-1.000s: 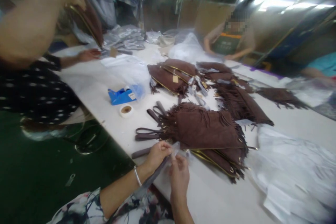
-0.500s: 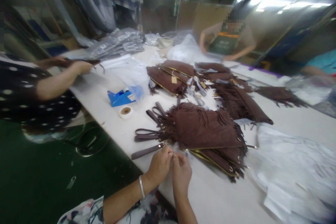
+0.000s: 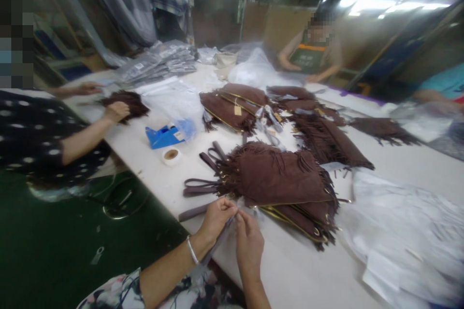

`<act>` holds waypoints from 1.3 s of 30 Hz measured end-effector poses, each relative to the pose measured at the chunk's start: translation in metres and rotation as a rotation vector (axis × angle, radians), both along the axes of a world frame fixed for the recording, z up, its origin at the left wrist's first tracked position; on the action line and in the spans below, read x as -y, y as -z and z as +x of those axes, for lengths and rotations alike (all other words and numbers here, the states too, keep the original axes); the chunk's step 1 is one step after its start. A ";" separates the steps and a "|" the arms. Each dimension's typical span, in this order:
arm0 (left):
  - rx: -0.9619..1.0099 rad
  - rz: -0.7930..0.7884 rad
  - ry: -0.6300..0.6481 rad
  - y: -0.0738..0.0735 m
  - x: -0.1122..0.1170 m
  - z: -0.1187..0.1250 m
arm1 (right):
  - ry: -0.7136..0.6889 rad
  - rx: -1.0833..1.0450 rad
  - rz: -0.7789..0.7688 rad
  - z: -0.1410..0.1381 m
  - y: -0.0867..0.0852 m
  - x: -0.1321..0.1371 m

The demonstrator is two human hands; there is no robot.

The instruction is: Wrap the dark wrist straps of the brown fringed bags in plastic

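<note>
My left hand and my right hand meet at the near edge of the white table, fingers pinched together on a brown strap that runs down between them. Something small and clear sits at the fingertips; I cannot make it out. Just beyond lies a pile of brown fringed suede bags with gold zips, their straps trailing to the left. Another loose strap lies beside my left hand.
A blue tape dispenser and a tape roll sit mid-table. More brown bags and white wrapping paper cover the far and right side. A person in a dotted top handles a bag at left; another person works opposite.
My hands stay together on the strap, lifting and parting slightly. The person at left has lowered a brown bag onto the table and now rests a hand on it.
</note>
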State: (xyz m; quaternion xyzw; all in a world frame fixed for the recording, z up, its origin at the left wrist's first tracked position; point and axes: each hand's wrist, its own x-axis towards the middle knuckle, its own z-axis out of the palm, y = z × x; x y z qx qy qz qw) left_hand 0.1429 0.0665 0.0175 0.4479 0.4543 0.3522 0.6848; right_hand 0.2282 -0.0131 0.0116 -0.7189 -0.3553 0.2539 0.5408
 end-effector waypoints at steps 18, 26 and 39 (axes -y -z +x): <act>0.200 -0.242 0.322 -0.019 -0.028 -0.019 | 0.145 -0.872 0.131 -0.004 0.019 -0.017; 0.168 -0.277 0.266 -0.014 -0.029 -0.018 | 0.209 -0.890 0.156 -0.002 0.020 -0.029; 0.106 -0.159 0.231 -0.005 -0.022 -0.017 | 0.111 -0.835 0.148 -0.006 0.015 -0.019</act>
